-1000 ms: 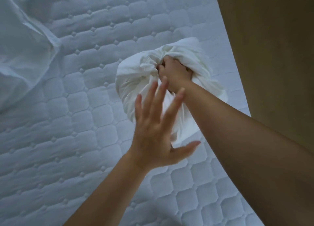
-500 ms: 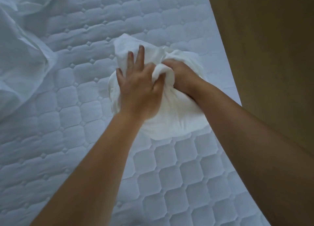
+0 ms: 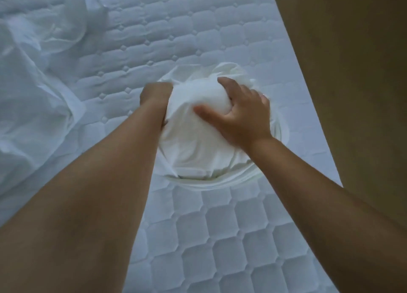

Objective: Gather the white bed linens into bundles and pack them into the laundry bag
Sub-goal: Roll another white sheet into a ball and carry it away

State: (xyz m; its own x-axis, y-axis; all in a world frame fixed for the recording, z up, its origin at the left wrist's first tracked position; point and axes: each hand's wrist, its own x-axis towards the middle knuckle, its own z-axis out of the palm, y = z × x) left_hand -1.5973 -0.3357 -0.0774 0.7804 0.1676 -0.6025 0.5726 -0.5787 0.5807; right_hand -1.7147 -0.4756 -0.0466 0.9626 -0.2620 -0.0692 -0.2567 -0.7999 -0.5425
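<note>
Left hand (image 3: 154,93) and right hand (image 3: 243,114) clutch the linen bundle (image 3: 198,153)

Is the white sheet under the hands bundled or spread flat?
Bundled. The white sheet is wadded into a rounded ball on the mattress; the left hand and right hand both grip it.

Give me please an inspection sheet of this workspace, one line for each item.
Surface: quilted white mattress.
Job's things: white linen bundle lying mid-mattress; loose white sheet crumpled at the left; laundry bag not seen.
Clutter: nothing seen.
Grippers: left hand grips the bundle's left side; right hand grips its top, fingers curled over.
Cables: nothing seen.
Surroundings: brown wall along the mattress's right edge.
</note>
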